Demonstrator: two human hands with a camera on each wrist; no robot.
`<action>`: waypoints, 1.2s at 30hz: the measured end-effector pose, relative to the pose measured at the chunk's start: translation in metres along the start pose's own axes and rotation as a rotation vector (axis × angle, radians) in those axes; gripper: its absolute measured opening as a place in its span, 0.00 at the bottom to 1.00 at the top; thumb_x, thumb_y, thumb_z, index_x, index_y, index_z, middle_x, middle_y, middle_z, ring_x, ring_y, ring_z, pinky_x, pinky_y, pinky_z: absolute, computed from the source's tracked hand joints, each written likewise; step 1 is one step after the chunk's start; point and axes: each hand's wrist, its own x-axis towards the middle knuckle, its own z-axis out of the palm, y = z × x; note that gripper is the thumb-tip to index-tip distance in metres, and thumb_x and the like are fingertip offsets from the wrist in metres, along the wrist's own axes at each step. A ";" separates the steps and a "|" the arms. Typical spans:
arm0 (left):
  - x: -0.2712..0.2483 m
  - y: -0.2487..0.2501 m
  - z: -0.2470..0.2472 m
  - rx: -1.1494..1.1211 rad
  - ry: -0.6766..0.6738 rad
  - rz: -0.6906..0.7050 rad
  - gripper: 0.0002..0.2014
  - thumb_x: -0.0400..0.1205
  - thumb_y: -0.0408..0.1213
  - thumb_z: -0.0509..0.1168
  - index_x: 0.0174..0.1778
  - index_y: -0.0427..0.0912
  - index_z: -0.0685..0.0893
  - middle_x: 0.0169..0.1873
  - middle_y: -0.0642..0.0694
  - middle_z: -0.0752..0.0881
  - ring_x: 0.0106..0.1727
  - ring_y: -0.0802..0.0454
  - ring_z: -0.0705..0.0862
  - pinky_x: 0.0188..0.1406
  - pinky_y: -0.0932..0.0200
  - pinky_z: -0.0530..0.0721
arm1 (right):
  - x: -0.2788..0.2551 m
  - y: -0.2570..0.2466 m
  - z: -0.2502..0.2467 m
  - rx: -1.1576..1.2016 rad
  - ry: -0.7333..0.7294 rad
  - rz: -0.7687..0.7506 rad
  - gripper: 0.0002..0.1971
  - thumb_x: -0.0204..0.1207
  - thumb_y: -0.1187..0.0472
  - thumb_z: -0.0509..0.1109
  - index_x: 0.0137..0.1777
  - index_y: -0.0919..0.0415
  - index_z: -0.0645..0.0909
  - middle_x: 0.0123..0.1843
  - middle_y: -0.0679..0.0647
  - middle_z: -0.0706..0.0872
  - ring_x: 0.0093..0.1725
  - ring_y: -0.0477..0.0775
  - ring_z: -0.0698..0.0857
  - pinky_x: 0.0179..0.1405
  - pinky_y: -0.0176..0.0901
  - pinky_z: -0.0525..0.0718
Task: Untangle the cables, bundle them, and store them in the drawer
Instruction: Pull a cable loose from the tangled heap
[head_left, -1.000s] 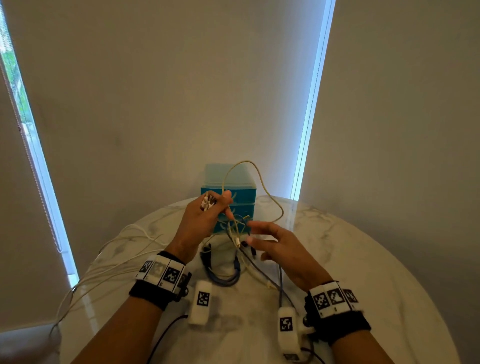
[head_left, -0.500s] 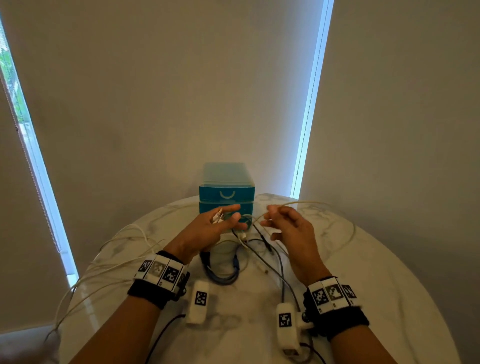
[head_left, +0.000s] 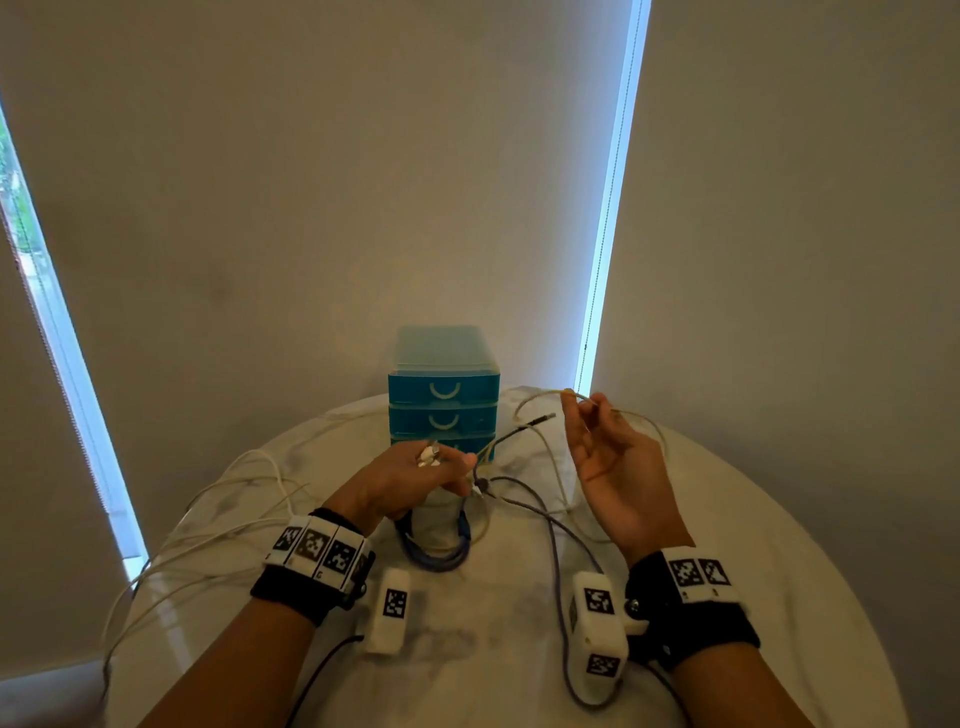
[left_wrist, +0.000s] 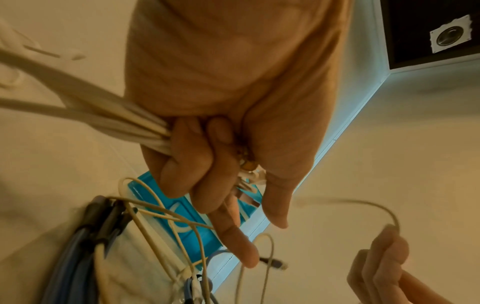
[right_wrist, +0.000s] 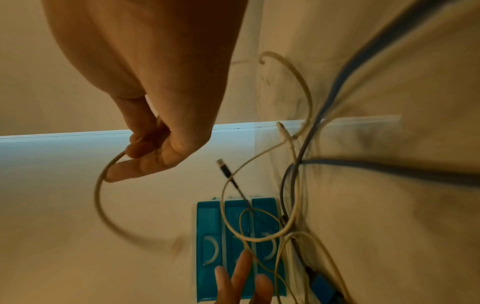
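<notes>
Pinching a thin cream cable (head_left: 540, 399) between thumb and fingertips of the right hand (head_left: 613, 467), raised above the marble table (head_left: 779, 545) to the right of the teal drawer unit (head_left: 443, 395); arcing away from that pinch on both sides, one run dropping toward the tangle (head_left: 483, 483) in the middle of the table. Curling the left hand (head_left: 415, 478) around a bunch of white cables (left_wrist: 109, 115), fingers closed tight on them in the left wrist view, with plug ends (head_left: 427, 455) poking out above the knuckles. Trailing off the table's left edge in long white loops (head_left: 208, 519). Sticking up between the two hands, a dark cable tip (head_left: 540, 419) with a metal plug. Lying coiled just in front of the left hand, a blue-grey cable (head_left: 436, 551), touching the tabletop. Standing at the table's far edge, the drawer unit, all drawers shut. Showing behind it, pale blinds (head_left: 363, 182) with bright gaps.
</notes>
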 end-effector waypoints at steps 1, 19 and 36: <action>-0.001 0.001 0.000 -0.024 -0.004 0.003 0.16 0.91 0.49 0.68 0.66 0.41 0.91 0.55 0.42 0.96 0.20 0.71 0.80 0.20 0.78 0.71 | 0.000 0.001 0.001 0.009 0.006 0.027 0.06 0.93 0.65 0.65 0.57 0.66 0.84 0.50 0.60 0.88 0.58 0.57 0.93 0.61 0.49 0.94; -0.004 0.000 0.003 -0.092 -0.166 0.084 0.13 0.91 0.53 0.68 0.63 0.53 0.94 0.49 0.59 0.93 0.25 0.62 0.70 0.24 0.67 0.69 | 0.007 -0.013 -0.031 -1.054 0.437 0.140 0.16 0.90 0.72 0.59 0.71 0.54 0.68 0.53 0.63 0.88 0.29 0.49 0.75 0.18 0.36 0.68; -0.006 0.009 -0.001 -0.321 -0.142 0.171 0.14 0.93 0.49 0.64 0.70 0.47 0.86 0.68 0.55 0.92 0.25 0.56 0.62 0.24 0.60 0.62 | -0.004 0.026 -0.023 -1.497 -0.181 0.080 0.05 0.82 0.49 0.81 0.51 0.49 0.96 0.49 0.45 0.96 0.44 0.39 0.89 0.44 0.36 0.84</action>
